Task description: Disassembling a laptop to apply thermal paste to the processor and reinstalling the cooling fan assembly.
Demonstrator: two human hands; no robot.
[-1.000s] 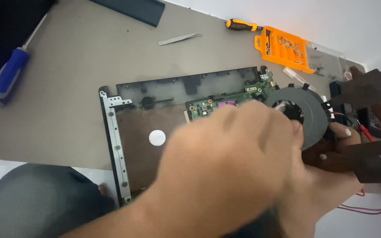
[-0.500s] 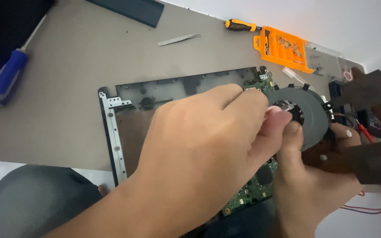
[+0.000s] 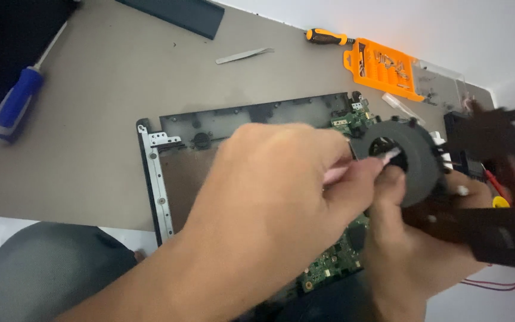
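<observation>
My left hand (image 3: 281, 185) reaches across the open laptop base (image 3: 156, 179) and pinches a thin pale tool (image 3: 382, 160). The tool's tip sits in the centre opening of a round black cooling fan (image 3: 418, 173). My right hand (image 3: 412, 256) holds this fan from below, lifted above the laptop's right side, with dark metal heat-sink parts (image 3: 496, 232) attached to it. A green circuit board (image 3: 329, 265) shows under my hands, mostly hidden by them.
A blue-handled screwdriver (image 3: 10, 110) lies at the far left. At the back of the grey table (image 3: 90, 71) lie metal tweezers (image 3: 242, 56), an orange bit case (image 3: 382, 67) and an orange-handled driver (image 3: 327, 37). Red wires (image 3: 502, 283) hang at the right. A knee (image 3: 43, 274) is at bottom left.
My left hand has moved right and brought the thin tool's tip to the fan's centre. The right hand and the fan have stayed almost still.
</observation>
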